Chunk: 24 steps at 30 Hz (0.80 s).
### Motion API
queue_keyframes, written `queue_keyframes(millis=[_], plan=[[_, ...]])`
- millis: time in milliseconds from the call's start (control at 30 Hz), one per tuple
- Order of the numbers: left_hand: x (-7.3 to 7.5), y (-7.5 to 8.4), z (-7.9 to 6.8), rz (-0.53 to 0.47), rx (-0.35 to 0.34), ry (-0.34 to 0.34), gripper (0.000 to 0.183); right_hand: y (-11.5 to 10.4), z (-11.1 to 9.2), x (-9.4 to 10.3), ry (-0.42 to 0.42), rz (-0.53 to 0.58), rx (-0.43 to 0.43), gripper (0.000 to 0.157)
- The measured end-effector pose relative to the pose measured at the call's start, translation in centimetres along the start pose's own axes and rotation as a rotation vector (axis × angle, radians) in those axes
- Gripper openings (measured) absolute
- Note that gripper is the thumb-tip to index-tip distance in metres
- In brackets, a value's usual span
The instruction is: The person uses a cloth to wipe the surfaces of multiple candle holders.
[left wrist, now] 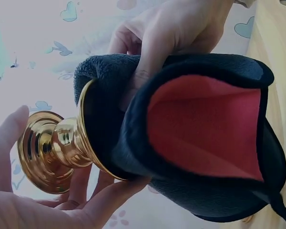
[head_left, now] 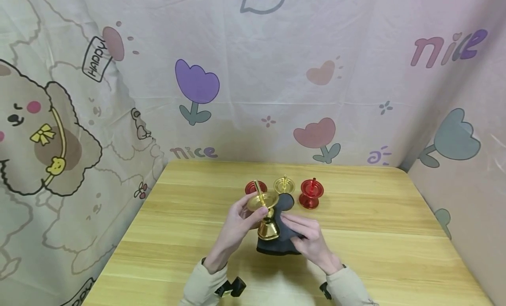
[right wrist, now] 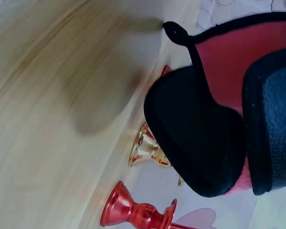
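Observation:
My left hand holds a shiny gold candle holder, tilted, with a wide dish, a spike on top and a flared foot. In the left wrist view, fingers and thumb of that hand are around the candle holder. A dark grey fuzzy mitt with black trim touches the foot's rim. My right hand grips the mitt, its thumb pressing the fabric by the foot in the left wrist view. The mitt's opening shows a red lining. A hanging loop sticks out in the right wrist view.
Behind the hands on the wooden table stand a red candle holder, a gold one and another red one. A printed cloth hangs along the table's back edge and both sides.

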<state>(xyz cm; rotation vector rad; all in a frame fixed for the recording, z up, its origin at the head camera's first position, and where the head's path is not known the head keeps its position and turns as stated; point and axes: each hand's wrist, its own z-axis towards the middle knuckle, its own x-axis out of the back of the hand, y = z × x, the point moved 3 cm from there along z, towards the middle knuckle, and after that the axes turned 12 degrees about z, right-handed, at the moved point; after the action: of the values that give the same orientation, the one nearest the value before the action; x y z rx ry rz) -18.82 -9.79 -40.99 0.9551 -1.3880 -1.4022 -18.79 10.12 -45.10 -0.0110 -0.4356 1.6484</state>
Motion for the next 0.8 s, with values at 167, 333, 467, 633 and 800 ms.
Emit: queue_keyframes(millis=[167,333,467,633,800], plan=[[1.3,-0.7,-0.1,-0.007,0.066,0.019,0.068,0.2,-0.6,0.4,-0.040,0.054,-0.091,0.064],[3.9,-1.8,0.3,0.101,0.093,0.146,0.065,0.7,-1.4,1.8,0.033,0.146,-0.190,0.059],[6.4,-3.3,0.9,0.288,0.108,0.295,0.068,1.0,-2.1,3.3,0.087,0.143,-0.352,0.048],[8.7,-5.8,2.0,0.380,0.111,0.354,0.073,1.4,-2.8,5.0,0.151,0.174,-0.621,0.031],[9.9,-8.0,2.9,0.400,0.124,0.361,0.078,1.8,-3.3,6.1,0.207,0.184,-0.783,0.021]])
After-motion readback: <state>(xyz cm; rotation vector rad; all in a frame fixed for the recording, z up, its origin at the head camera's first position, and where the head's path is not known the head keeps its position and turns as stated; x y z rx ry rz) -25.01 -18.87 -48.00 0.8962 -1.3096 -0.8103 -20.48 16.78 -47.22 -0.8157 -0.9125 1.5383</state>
